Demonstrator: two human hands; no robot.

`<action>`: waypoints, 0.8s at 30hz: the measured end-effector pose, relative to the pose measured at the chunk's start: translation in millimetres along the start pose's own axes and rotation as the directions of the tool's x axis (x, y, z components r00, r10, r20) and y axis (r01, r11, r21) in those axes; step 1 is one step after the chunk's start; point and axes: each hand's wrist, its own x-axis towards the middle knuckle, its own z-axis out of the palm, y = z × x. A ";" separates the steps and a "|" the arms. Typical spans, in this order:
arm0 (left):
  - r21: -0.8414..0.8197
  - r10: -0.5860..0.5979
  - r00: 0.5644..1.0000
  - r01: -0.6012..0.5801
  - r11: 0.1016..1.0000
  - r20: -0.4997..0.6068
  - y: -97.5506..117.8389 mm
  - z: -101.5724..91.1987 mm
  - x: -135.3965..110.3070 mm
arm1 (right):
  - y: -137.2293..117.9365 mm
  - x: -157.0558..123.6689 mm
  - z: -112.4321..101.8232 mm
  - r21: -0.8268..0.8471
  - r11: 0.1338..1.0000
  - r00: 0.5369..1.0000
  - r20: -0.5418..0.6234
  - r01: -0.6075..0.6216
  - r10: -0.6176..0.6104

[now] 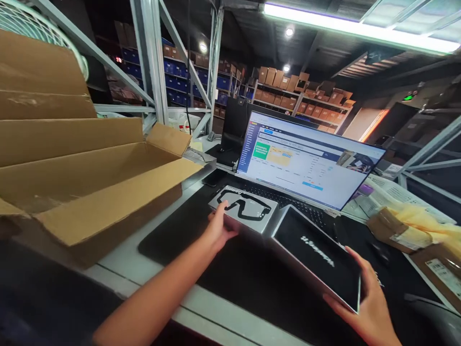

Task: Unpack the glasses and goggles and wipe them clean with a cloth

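Note:
A silver-grey goggles box [248, 211] with a black outline of eyewear on its top is in my left hand [218, 227], thumb on the near left corner and fingers at the lower side. Alongside it, tilted, a silver-edged box part [315, 259] shows a black panel with pale lettering. My right hand [367, 288] grips its right end, thumb below and fingers along the far edge. The two parts meet or nearly meet in the middle; whether they are joined I cannot tell. Both are above a black desk mat [180, 240].
A large open cardboard carton [118, 202] stands at the left. Behind the boxes are a keyboard [288, 199] and a lit monitor [306, 163]. A mouse [380, 252], small cartons [396, 230] and yellow wrapping [414, 221] lie at the right. Metal frame posts [153, 62] rise behind.

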 end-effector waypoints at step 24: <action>0.540 -0.116 0.981 0.013 0.842 0.158 -110.4 -6.2 -52.7 | -16.7 6.0 77.9 0.208 0.950 0.940 0.298 -0.234 0.166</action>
